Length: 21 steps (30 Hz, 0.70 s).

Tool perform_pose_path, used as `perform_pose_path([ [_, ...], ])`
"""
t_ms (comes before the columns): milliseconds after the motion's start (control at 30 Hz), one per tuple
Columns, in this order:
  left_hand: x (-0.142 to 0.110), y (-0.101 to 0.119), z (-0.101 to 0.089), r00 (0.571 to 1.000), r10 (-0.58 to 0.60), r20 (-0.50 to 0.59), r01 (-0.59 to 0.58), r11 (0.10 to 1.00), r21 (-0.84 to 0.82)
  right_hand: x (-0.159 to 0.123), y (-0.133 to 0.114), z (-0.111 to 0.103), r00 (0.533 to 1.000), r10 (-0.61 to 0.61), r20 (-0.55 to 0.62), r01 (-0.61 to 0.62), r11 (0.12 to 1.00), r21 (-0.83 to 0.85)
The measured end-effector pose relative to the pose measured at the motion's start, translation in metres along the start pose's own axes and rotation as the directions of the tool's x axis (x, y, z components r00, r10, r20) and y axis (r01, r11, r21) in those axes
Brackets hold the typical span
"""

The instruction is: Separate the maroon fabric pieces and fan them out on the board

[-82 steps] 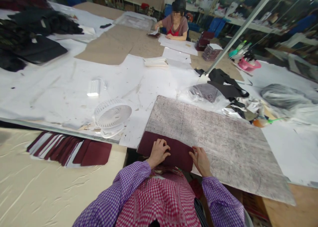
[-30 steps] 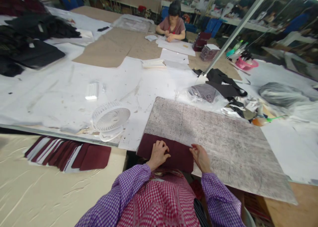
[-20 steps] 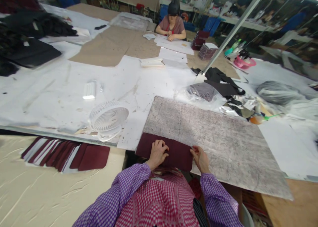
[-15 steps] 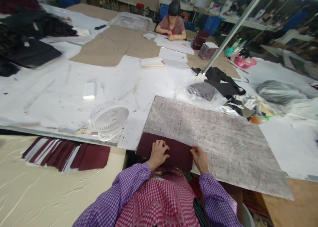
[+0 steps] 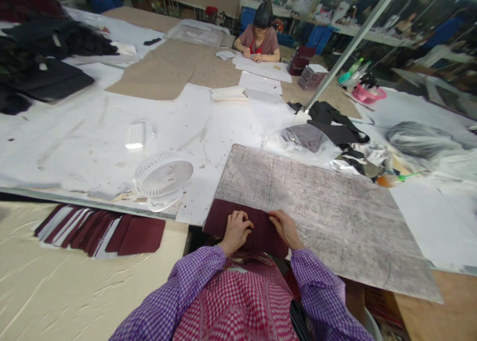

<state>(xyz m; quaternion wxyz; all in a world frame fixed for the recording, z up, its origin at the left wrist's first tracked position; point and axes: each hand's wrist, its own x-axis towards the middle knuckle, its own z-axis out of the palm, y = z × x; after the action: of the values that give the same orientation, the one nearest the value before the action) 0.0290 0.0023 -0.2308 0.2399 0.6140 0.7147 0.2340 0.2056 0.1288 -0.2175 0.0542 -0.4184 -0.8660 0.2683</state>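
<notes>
A maroon fabric piece (image 5: 222, 216) lies at the near edge of a scuffed grey cutting board (image 5: 324, 212). My left hand (image 5: 237, 228) rests on the middle of it with its fingers curled and pressed onto the cloth. My right hand (image 5: 285, 228) lies on the right part of the same piece, fingers together and pointing left toward my left hand. Both sleeves are purple checked.
A fanned row of maroon pieces (image 5: 100, 229) lies on the cream surface at left. A white fan (image 5: 164, 177) and a white block (image 5: 135, 135) lie on the white paper. Bagged cloth (image 5: 307, 139) and black fabric (image 5: 337, 122) sit behind the board. Another person (image 5: 260, 35) works far off.
My right hand has slid left from the right edge of the maroon piece onto its surface, closer to my left hand. My left hand has stayed in place.
</notes>
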Motion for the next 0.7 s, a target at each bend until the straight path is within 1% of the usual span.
perform_pose_path([
  [67, 0.0, 0.001, 0.0, 1.0, 0.002, -0.003, -0.002, 1.0, 0.002, 0.016, -0.01, 0.0, 0.992, -0.085, 0.09, 0.086, 0.996, -0.005],
  [133, 0.0, 0.002, -0.001, 1.0, 0.005, -0.004, -0.005, 1.0, 0.003, 0.03, -0.015, -0.001, 0.975, -0.137, 0.172, 0.144, 0.989, -0.026],
  [233, 0.0, 0.003, -0.003, 1.0, 0.005, -0.007, -0.005, 1.0, 0.002, 0.045, -0.016, -0.002, 0.948, -0.163, 0.272, 0.19, 0.979, -0.079],
  [333, -0.001, 0.004, -0.005, 1.0, 0.008, -0.015, -0.008, 1.0, -0.006, 0.054, -0.015, -0.004, 0.924, -0.163, 0.345, 0.22, 0.967, -0.13],
  [500, -0.002, 0.004, -0.005, 1.0, 0.017, -0.019, -0.017, 1.0, -0.02, 0.062, -0.016, -0.005, 0.895, -0.16, 0.417, 0.258, 0.947, -0.189],
  [700, -0.001, 0.002, -0.001, 1.0, 0.022, -0.016, -0.023, 1.0, -0.018, 0.063, -0.018, -0.006, 0.875, -0.173, 0.451, 0.303, 0.924, -0.233],
])
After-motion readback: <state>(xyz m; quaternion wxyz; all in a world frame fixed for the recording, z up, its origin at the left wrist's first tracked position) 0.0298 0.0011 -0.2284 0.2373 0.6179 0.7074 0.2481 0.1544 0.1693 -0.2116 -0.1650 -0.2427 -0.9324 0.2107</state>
